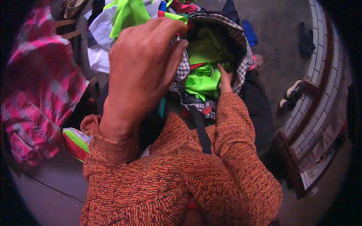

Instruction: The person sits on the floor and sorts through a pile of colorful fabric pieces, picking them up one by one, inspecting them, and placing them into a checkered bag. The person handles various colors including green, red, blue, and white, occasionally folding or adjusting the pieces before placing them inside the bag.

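Observation:
A checkered cloth bag (183, 71) with a dark lining gapes in front of me. Bright green fabric pieces (203, 83) lie crumpled inside it, with a bit of red among them. My right hand (226, 80) reaches into the bag, its thumb against the green fabric; its other fingers are hidden. My left hand (145, 64) is raised close to the camera beside the bag's left rim. Its fingers are curled and the thumb lies near the bent index finger; what they hold, if anything, is hidden.
White, green and red fabric scraps (130, 17) are heaped beyond my left hand. Pink plaid cloth (41, 83) hangs at the left. A blue scrap (249, 33) lies right of the bag. Shoes (294, 90) rest by the white-tiled step (301, 113) at the right.

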{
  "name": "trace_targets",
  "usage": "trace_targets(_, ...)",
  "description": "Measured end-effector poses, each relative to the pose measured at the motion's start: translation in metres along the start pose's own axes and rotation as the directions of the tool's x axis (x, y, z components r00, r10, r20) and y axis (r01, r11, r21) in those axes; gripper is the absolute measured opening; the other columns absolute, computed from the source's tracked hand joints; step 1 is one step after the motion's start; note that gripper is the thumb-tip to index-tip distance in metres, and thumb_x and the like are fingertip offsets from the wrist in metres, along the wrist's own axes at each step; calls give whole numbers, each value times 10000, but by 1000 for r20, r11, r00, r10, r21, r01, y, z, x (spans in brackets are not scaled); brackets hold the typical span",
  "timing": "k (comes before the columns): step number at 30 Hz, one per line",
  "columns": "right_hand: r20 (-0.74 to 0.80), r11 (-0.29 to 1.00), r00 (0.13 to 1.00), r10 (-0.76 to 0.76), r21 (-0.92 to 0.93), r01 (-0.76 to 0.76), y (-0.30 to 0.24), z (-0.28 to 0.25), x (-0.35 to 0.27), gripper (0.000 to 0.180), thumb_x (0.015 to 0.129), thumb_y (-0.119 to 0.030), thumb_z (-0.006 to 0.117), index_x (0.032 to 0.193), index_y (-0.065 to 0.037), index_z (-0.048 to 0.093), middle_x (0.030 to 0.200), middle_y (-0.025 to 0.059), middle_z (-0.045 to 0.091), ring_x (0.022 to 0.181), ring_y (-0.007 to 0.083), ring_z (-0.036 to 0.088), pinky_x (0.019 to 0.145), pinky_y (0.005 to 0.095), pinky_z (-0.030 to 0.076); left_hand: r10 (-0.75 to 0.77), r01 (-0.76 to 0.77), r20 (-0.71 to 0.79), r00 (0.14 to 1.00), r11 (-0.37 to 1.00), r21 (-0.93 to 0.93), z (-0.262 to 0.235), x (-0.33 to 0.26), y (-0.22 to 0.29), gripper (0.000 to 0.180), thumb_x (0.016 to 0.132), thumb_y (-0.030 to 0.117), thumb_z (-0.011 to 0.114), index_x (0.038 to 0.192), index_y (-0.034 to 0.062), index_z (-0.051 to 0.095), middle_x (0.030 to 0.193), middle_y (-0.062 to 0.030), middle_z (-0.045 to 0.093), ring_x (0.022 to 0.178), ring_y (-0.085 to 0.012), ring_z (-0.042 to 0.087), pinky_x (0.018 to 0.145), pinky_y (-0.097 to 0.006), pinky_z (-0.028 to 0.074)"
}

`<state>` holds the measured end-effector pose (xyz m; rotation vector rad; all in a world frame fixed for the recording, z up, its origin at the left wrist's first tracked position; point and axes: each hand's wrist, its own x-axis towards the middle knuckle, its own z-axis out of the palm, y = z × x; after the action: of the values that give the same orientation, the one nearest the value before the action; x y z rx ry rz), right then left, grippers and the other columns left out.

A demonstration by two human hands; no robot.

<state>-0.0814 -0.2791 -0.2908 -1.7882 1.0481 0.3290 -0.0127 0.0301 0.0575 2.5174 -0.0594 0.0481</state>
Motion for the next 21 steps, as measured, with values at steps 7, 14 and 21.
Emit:
trace_targets(7,184,945,982,34,-326,28,7,29,8,967,471,-427,833,1217,40,433,1190,177,511,1076,273,502,903,344,401,-99,96,164,981,995,23,-1,9,10,314,736,72,636,1042,43,573,1024,-132,603,973,-292,565,840,-339,421)
trace_targets(14,186,668,982,23,-734,123,-20,47,-24,521,549,-270,729,961,16,589,972,220,607,923,363,582,816,402,452,-90,80,198,976,995,60,-2,10,11,328,761,148,623,1066,43,565,1030,-147,595,959,-307,560,818,-348,420)
trace_targets(21,461,677,857,-230,-558,481,-43,51,-92,537,589,-146,686,1078,-187,468,868,166,623,828,385,589,701,458,467,-55,49,178,982,998,33,7,-2,7,333,790,217,609,1071,50,546,1025,-157,593,907,-328,573,773,-357,440)
